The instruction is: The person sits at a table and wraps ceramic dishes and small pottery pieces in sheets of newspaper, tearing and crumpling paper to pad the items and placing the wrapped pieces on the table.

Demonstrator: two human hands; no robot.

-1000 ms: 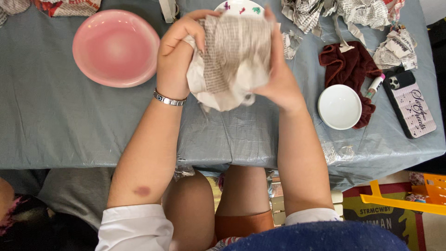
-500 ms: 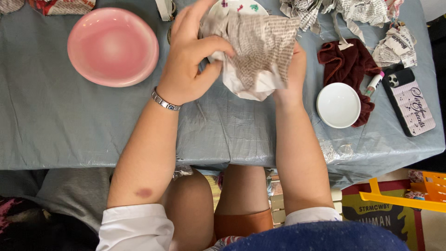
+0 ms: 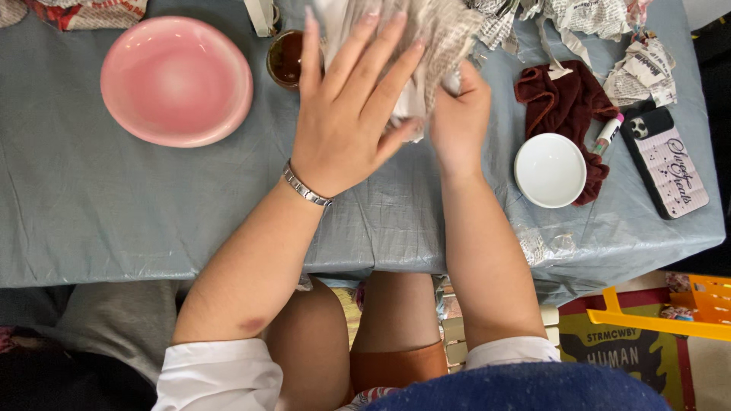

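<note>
The paper wad [image 3: 434, 30], a crumpled bundle of newsprint, sits at the far middle of the blue tablecloth [image 3: 114, 213], partly cut off by the top of the frame. The left hand [image 3: 346, 114] lies flat on the wad, fingers spread and pressing down. The right hand [image 3: 459, 118] grips the wad's near right edge, thumb up and fingers tucked under; how tightly it pinches I cannot tell, since the fingers are hidden.

Just left of the wad stands a small cup [image 3: 286, 59] of brown liquid, almost touching the left hand's little finger. A sideways push there could tip it and soak the paper. Hard pressing may also tear the newsprint, which looks soft, perhaps damp.

Further left of the wad is a pink plate [image 3: 177, 80]. To the wad's right lie a dark red cloth [image 3: 563, 103], a white dish [image 3: 550, 170] resting against it, a marker [image 3: 608, 133] and a phone [image 3: 670, 164] near the table edge, where a tug on the cloth might slide it off. Paper scraps [image 3: 640, 68] lie right of the wad.
</note>
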